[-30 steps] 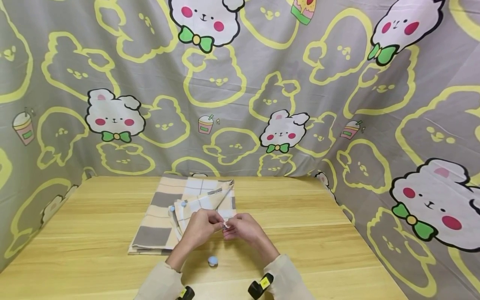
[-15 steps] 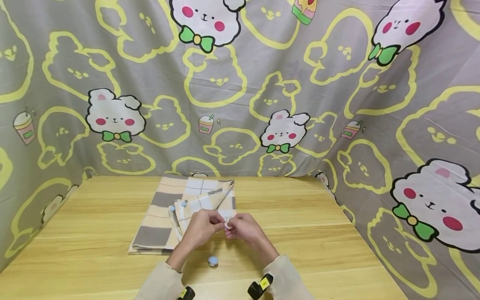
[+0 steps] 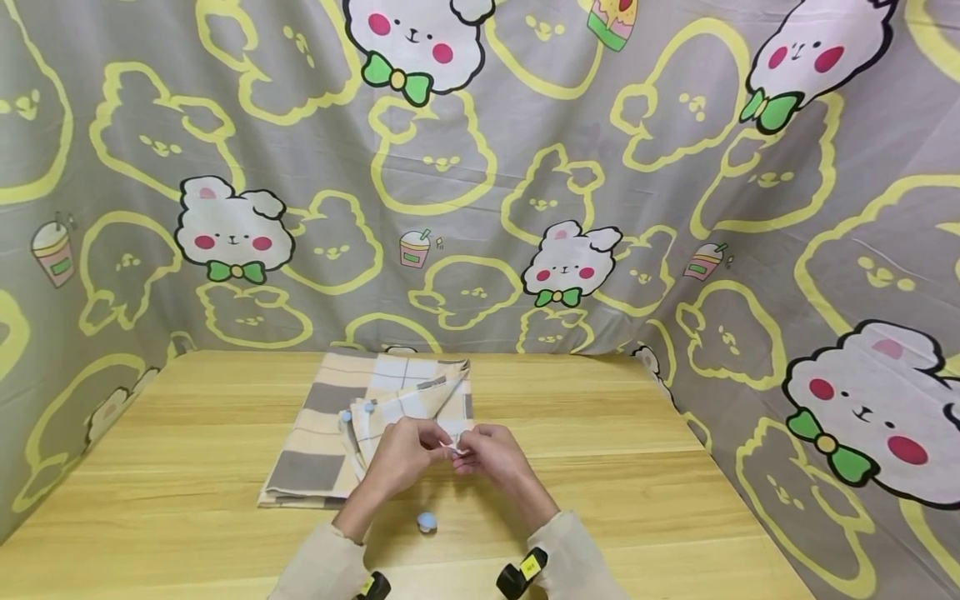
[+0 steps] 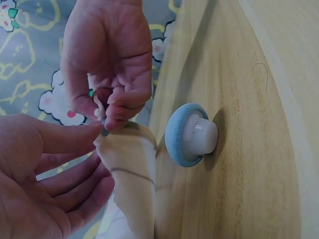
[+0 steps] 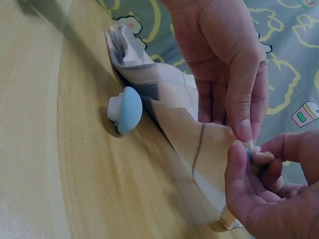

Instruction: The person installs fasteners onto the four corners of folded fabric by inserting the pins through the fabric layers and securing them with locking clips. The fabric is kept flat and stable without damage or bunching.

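Note:
A folded plaid cloth point(image 3: 318, 425) in beige, grey and white lies on the table, its near right corner raised between both hands. My left hand point(image 3: 405, 454) pinches this corner between thumb and forefinger. Facing it, my right hand point(image 3: 495, 457) pinches the bunched tip, where a cream bit of fabric point(image 4: 98, 107) sticks up. A small bluish piece shows between the fingertips in both wrist views, mostly hidden. A mushroom-shaped quilt clip point(image 4: 187, 134) with a light blue fabric cap and white stem lies on the table close to the wrists.
Two light blue caps point(image 3: 368, 407) sit on the folded flap's left corner. The wooden table point(image 3: 585, 442) extends to both sides. Patterned grey curtains point(image 3: 465, 175) enclose its back and sides.
The fingers have shifted slightly at the cloth corner, the right hand a touch to the right. More white fabric shows between the fingertips now. The loose quilt clip has not moved.

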`<state>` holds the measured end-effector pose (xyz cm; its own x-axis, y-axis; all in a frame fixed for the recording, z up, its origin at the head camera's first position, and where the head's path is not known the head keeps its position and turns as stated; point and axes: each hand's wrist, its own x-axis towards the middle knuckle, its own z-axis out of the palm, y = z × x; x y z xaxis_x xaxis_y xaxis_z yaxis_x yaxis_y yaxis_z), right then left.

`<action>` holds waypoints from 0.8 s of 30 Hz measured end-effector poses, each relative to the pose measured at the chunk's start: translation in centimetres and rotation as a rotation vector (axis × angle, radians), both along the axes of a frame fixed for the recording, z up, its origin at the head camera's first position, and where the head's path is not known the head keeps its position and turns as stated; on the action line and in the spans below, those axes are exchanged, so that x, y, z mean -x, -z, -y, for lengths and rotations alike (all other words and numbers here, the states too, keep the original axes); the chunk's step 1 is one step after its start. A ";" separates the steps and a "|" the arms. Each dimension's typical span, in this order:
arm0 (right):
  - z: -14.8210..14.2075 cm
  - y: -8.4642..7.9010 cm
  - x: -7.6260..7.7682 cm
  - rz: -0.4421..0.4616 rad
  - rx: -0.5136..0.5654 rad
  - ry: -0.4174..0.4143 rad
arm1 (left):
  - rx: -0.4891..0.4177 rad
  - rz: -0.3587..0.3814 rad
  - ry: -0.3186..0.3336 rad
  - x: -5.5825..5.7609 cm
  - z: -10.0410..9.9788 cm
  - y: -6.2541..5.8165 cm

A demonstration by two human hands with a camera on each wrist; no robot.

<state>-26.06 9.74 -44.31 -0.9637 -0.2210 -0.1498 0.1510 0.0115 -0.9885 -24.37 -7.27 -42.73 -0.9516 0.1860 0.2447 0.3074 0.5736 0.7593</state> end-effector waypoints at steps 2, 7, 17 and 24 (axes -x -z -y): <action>0.1 0.1 0.0 -0.001 0.007 0.006 | 0.016 -0.014 -0.007 -0.1 -0.1 0.0; 0.1 0.2 0.1 -0.001 0.007 0.011 | 0.052 -0.053 -0.019 -0.1 -0.2 0.2; 0.1 -0.3 -0.2 0.003 -0.048 -0.008 | 0.093 -0.102 -0.029 0.1 -0.2 0.4; 0.0 -0.6 -0.1 0.004 -0.061 -0.013 | 0.083 -0.112 -0.096 0.2 0.0 0.0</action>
